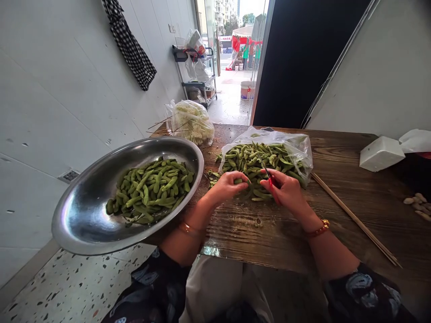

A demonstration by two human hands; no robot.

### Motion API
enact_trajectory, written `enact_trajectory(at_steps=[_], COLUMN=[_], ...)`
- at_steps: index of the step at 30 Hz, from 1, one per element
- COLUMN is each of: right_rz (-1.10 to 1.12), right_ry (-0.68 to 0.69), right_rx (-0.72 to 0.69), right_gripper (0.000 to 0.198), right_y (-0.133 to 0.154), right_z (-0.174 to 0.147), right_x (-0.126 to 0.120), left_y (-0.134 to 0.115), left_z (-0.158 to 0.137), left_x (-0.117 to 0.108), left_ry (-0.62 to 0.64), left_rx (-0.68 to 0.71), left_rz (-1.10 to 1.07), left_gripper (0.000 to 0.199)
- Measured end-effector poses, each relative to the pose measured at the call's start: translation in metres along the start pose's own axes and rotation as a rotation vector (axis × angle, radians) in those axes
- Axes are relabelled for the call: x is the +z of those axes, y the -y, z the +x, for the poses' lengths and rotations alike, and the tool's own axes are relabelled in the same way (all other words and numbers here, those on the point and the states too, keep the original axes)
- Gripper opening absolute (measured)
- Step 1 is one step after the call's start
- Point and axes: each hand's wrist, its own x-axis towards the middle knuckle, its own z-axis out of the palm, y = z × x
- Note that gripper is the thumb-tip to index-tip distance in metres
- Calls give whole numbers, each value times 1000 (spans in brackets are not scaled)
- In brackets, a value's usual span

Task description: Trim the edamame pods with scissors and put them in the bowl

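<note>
Green pod (243, 181) sat pinched in left hand (226, 186) fingertips, over wooden table (336, 193), just before pod heap (261, 161) on plastic bag (296, 143). Pod judged light, slightly pliant, fuzzy rather than slippery; best gripped mid-length, tips left free. Right hand (286, 190) closed round red-handled scissors (268, 176), blades toward pod. Steel bowl (84, 215) of pods (151, 190) at left, overhanging table edge. Farther off: bagged white vegetable (191, 121), long sticks (353, 220), white box (380, 154). Blade tips hard to resolve; pod's end hidden by fingers.
</note>
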Motion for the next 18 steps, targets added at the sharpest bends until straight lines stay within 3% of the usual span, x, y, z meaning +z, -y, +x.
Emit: enact_trajectory(at_steps=[4,7,13,18], right_rz=[-4,-19,-20,-11], right_ry=[9,40,54,141], right_rx=[-3,-4,-43,-124], right_gripper=[50,50,48,46], right_y=[3,3,2,2], right_z=[-1,-3,-5,-4], right_x=[0,1,1,1], left_y=[-11,-13,-12,-11], left_z=[-4,-5,-2,-2], left_x=[-3,-1,3,3], left_ry=[55,54,-94,-87], left_rx=[-107,-139,-131,-106], left_rz=[-376,-524,-613,-600], left_gripper=[30,35,37,34])
